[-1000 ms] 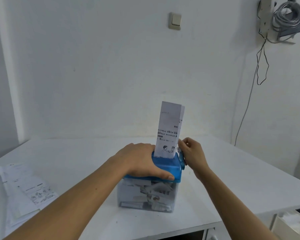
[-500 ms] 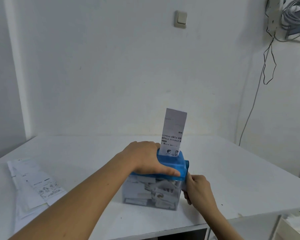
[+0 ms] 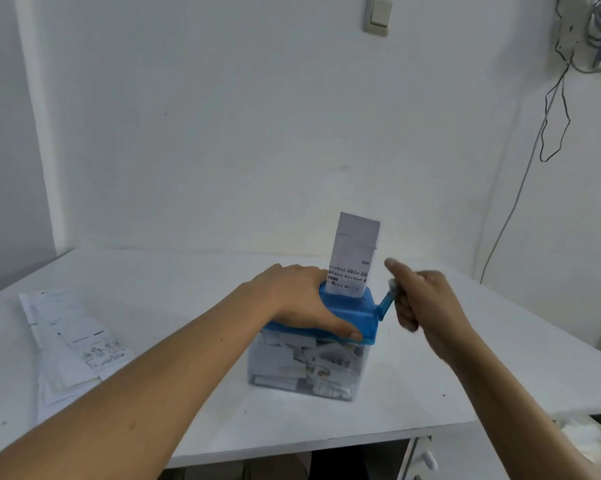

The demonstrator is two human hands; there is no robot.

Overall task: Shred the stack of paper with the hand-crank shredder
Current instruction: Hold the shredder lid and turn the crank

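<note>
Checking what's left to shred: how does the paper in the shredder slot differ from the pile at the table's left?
The slot paper stands upright in the blue shredder; the pile lies flat on the table. The slot paper is one narrow piece; the pile holds several wider sheets, loosely fanned. Both are white with black print.

Printed white paper sheets (image 3: 80,341) lay left of the left hand (image 3: 302,303); white tabletop (image 3: 493,358) beyond the right hand (image 3: 430,303) stood open.
</note>
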